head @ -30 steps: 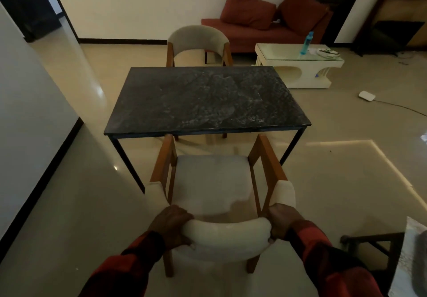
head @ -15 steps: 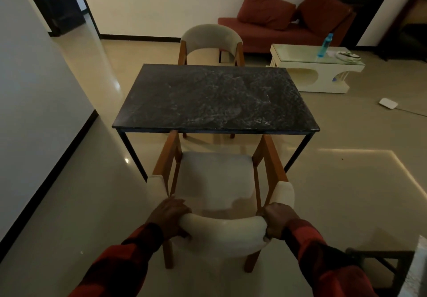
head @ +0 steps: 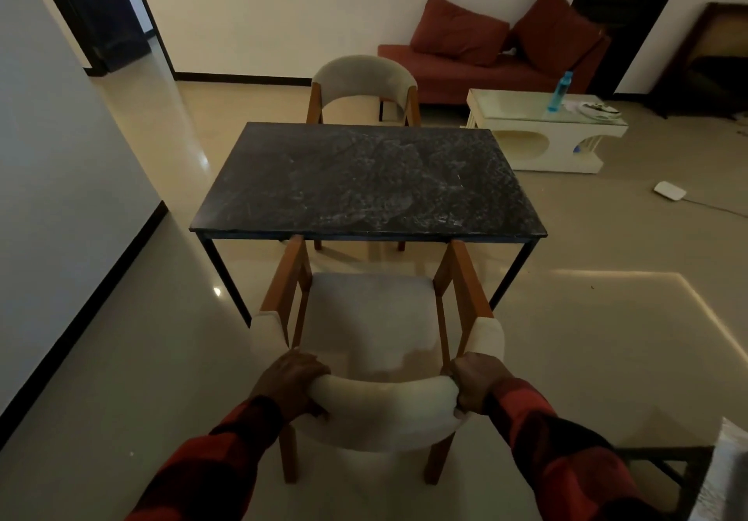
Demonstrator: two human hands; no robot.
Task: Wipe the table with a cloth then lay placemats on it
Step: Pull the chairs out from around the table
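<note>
Fingers of both hands still curl round the chair (head: 366, 338) backrest — its arms now under the table (head: 372, 180).

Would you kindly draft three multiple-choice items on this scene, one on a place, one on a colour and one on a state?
1. Where does the blue bottle stand?
A. on the dark stone table
B. on the white coffee table
C. on the floor

2. What colour are the cushions on the sofa?
A. red
B. green
C. grey

3. What are the hands doing?
A. hanging idle
B. wiping the table
C. gripping the near chair's backrest

Answers:
1. B: the bottle stands on the white coffee table, while the dark stone table carries nothing.
2. A: both cushions are red, like the sofa.
3. C: the left hand and the right hand curl round the ends of the near chair's cream backrest.
</note>
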